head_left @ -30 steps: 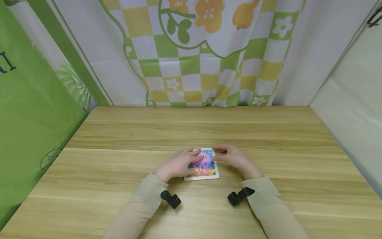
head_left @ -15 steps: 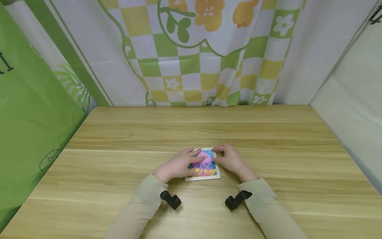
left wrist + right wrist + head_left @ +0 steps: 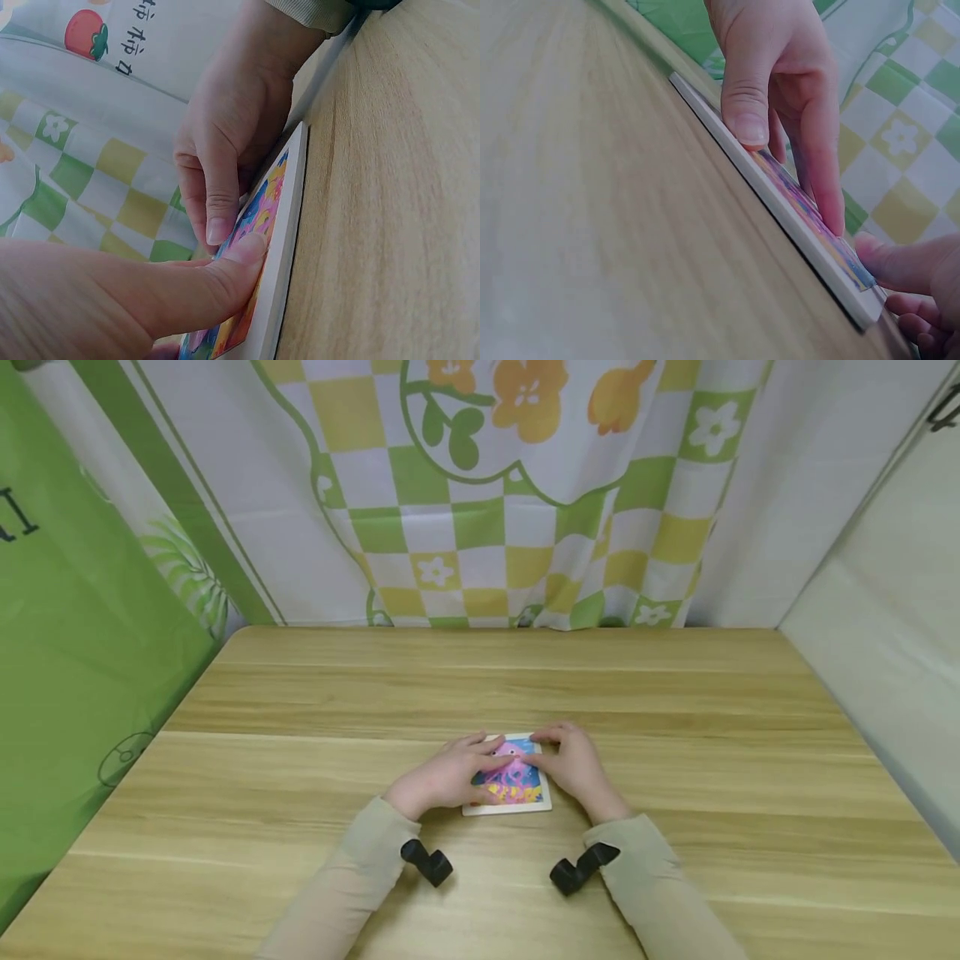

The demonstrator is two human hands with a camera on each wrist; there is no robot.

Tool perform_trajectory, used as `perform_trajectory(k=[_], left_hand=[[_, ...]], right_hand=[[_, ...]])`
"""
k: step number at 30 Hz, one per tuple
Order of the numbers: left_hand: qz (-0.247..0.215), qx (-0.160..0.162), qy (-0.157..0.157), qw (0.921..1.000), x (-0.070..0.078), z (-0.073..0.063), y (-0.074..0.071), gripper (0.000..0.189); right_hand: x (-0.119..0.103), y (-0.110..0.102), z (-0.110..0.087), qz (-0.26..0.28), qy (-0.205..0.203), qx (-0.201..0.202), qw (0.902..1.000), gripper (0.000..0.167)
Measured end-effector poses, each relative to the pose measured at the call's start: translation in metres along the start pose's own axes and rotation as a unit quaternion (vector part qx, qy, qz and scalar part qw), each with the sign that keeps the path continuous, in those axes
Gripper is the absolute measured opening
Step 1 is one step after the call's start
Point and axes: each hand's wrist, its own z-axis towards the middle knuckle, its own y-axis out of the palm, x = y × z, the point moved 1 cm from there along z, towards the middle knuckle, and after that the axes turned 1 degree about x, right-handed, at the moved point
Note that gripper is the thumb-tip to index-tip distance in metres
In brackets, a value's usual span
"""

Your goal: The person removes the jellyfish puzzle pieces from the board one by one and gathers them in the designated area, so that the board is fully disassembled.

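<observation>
A square picture board (image 3: 517, 811) with a white rim lies flat on the wooden table, showing a pink jellyfish over blue sea and yellow coral. My left hand (image 3: 442, 774) rests across its left side, fingers and thumb spread and pressing on the picture. In the left wrist view, the left thumb (image 3: 246, 247) lies on the printed surface near the rim. My right hand (image 3: 576, 762) is at the board's upper right edge, its thumb touching the picture close to the left fingertips. In the right wrist view, the right hand's lower fingers (image 3: 919, 319) bend beside the board's corner.
The wooden table (image 3: 300, 693) stretches around the board on all sides. A checked curtain (image 3: 480, 527) hangs behind it, with a green cloth (image 3: 90, 627) on the left and a pale one (image 3: 885, 577) on the right. Each sleeve carries a black wrist mount (image 3: 427, 862).
My right hand has shifted left, its thumb sliding from the board's right edge further over the picture. The left hand stays in place, and the board has barely moved.
</observation>
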Motion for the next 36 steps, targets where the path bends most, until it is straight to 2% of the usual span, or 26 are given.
perform_trajectory(k=[6, 16, 20, 23, 27, 33, 36], left_hand=[[0.000, 0.005, 0.000, 1.0000, 0.0007, 0.0002, 0.0000, 0.061], [0.003, 0.013, 0.003, 0.9999, 0.0002, 0.0002, 0.0012, 0.061], [0.004, 0.014, 0.003, 0.9999, 0.0009, 0.0002, 0.0010, 0.061], [0.004, 0.017, 0.003, 0.9998, 0.0009, 0.0000, 0.0007, 0.061], [0.005, 0.016, 0.002, 0.9999, 0.0011, -0.0002, 0.0001, 0.061], [0.009, 0.010, -0.002, 0.9999, 0.0017, -0.0001, -0.0007, 0.061], [0.010, 0.009, -0.003, 0.9999, 0.0017, -0.0004, -0.0005, 0.061]], right_hand=[[0.0004, 0.0032, 0.0007, -0.020, 0.004, 0.013, 0.9997, 0.034], [-0.0005, 0.0047, 0.0002, -0.051, 0.000, 0.002, 0.9987, 0.032], [-0.0025, 0.0041, -0.0008, -0.054, 0.007, -0.007, 0.9985, 0.026], [-0.0032, 0.0044, -0.0009, -0.052, 0.009, -0.004, 0.9986, 0.029], [-0.0025, 0.0043, -0.0006, -0.039, 0.000, 0.013, 0.9991, 0.038], [-0.0011, 0.0031, -0.0007, -0.023, 0.007, 0.024, 0.9994, 0.033], [-0.0023, 0.0036, -0.0016, -0.032, 0.005, 0.029, 0.9991, 0.033]])
